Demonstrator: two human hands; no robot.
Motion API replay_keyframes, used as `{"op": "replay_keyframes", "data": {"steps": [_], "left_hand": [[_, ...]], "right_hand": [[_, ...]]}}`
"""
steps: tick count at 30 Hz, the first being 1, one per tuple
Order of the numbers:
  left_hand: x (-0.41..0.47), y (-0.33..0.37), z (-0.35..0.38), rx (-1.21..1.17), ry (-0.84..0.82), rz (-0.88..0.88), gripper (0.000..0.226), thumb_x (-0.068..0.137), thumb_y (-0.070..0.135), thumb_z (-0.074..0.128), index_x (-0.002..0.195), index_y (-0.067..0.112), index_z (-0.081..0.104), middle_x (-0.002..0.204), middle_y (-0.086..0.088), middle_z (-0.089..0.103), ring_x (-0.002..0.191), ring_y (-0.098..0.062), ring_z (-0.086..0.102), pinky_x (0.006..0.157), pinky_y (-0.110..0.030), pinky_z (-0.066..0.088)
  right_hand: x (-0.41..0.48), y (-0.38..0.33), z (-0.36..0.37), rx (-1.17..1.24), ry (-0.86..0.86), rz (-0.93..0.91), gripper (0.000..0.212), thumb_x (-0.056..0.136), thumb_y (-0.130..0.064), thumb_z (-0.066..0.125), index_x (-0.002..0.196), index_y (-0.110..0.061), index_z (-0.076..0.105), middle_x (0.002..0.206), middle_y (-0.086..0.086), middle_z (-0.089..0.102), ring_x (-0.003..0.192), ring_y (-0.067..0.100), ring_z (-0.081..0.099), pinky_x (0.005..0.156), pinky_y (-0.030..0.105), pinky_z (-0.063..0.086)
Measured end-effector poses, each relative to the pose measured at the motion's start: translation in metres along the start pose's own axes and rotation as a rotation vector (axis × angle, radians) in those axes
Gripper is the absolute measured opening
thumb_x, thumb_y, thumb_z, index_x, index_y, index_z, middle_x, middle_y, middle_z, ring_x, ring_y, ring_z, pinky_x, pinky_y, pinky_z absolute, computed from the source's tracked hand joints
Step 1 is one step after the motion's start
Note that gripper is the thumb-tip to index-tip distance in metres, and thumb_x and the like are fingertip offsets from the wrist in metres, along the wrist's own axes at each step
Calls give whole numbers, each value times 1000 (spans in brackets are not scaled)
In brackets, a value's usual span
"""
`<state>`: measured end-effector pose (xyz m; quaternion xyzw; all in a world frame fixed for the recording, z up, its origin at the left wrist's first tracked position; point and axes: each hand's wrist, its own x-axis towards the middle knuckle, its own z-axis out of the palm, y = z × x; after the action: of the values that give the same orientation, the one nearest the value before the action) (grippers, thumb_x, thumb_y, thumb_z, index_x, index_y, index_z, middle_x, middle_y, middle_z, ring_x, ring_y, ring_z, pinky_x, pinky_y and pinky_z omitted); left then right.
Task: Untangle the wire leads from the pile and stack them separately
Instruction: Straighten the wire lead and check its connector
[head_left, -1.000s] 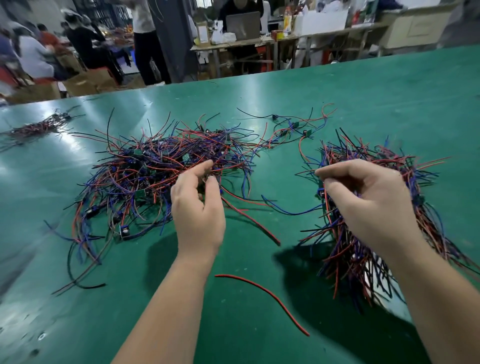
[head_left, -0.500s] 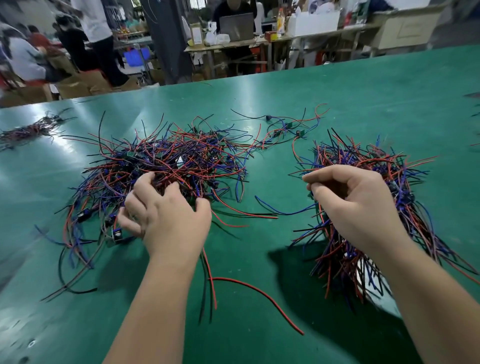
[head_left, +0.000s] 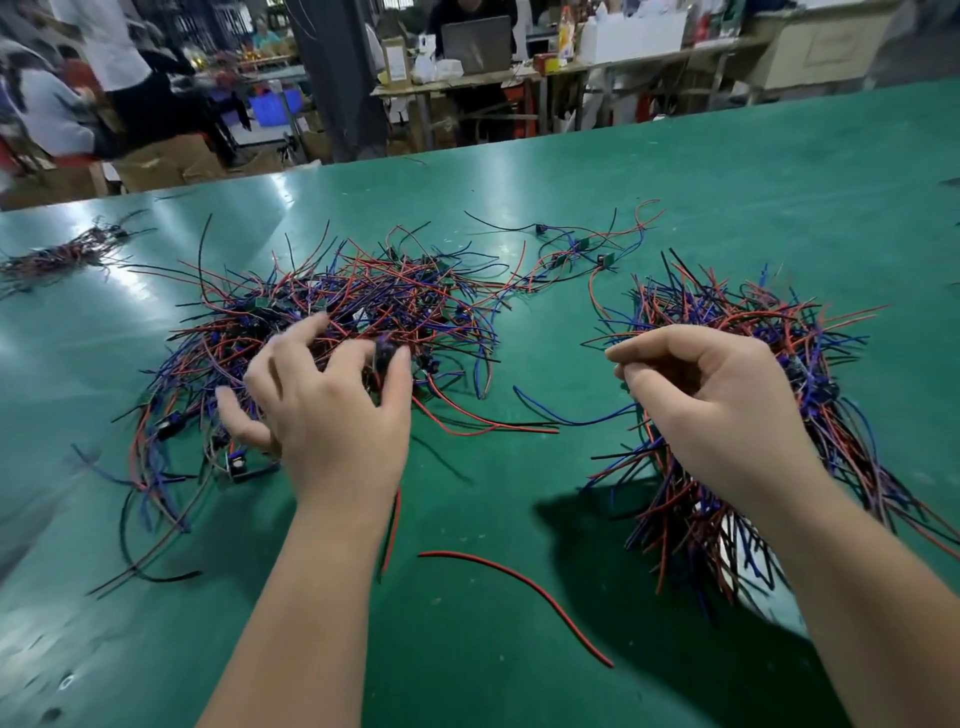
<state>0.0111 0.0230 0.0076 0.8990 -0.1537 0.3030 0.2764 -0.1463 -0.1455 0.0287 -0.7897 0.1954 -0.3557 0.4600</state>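
The left hand (head_left: 332, 415) digs its fingers (head_left: 304, 335) into the tangled pile (head_left: 332, 291), pinching a small dark part (head_left: 385, 353), while the right hand (head_left: 711, 410) (curled, I cannot tell round what) is over the sorted stack (head_left: 727, 301), off to the right.

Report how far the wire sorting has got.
Done: a thick sorted bundle is gathered in the right hand. In hand: the left hand seems to pinch a lead in the tangled pile. Left: that pile is large, stray leads lie beyond it, and one red wire lies loose.
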Motion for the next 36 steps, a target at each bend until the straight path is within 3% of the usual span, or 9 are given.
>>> {"op": "replay_keyframes", "data": {"steps": [3,7,10,14,16,20,28,31,36], "left_hand": [[-8,13,-2,-171,217,236,29,89,46,60,87,20,72,112,-2,63,107,-34,52,96,-56,31],[-18,23,-2,-582,220,356,27,95,37,52,95,14,67,86,9,63,77,-18,59,74,-48,45],[-21,31,-5,-995,67,146,20,97,37,48,100,20,58,83,8,70,71,-7,64,67,-29,50],[-25,44,-9,-1291,-397,-121,20,93,34,51,90,18,62,71,-3,73,47,-7,57,45,-16,45],[-30,48,-10,-1330,-657,-166,25,88,36,53,86,15,66,70,-8,73,40,-11,53,41,-18,44],[-42,55,-13,-1350,-1027,-154,22,82,35,61,84,18,75,70,-9,72,42,-14,58,43,-20,47],[-40,59,-17,-1341,-1102,-320,13,74,20,74,70,8,74,59,-7,64,48,-13,60,50,-23,52],[-42,57,-20,-1263,-1240,-255,18,81,20,65,69,7,72,59,-6,66,49,-13,62,49,-21,52],[-50,55,-23,-1171,-1541,-93,16,84,22,64,75,14,75,65,-1,69,55,-11,64,52,-17,50]], "right_hand": [[1,-1,1,34,-3,11,25,85,-6,64,79,-28,72,72,4,71,69,26,64,62,35,52],[0,-5,4,123,-107,49,24,82,-3,64,79,-24,74,72,7,72,63,19,64,64,33,52],[-1,-7,6,180,-185,79,24,82,0,63,81,-22,74,74,7,73,62,9,64,62,22,50],[-3,-8,10,287,-333,144,11,82,-18,68,91,-21,74,80,4,74,64,7,63,60,18,47],[-5,-8,13,387,-352,164,26,74,-36,65,93,-20,74,78,3,71,66,10,60,60,21,45],[-3,-4,14,530,-294,202,41,61,-44,69,81,-9,75,72,11,64,68,19,52,66,31,41],[-1,0,12,478,-321,286,26,57,-32,74,66,-8,73,63,5,65,53,7,52,50,16,39],[6,3,5,528,-197,314,14,65,-18,71,64,-5,65,54,2,59,44,5,49,40,13,34],[19,8,-15,591,81,354,15,78,-8,68,63,-10,69,56,0,63,46,4,51,43,12,38]]}}
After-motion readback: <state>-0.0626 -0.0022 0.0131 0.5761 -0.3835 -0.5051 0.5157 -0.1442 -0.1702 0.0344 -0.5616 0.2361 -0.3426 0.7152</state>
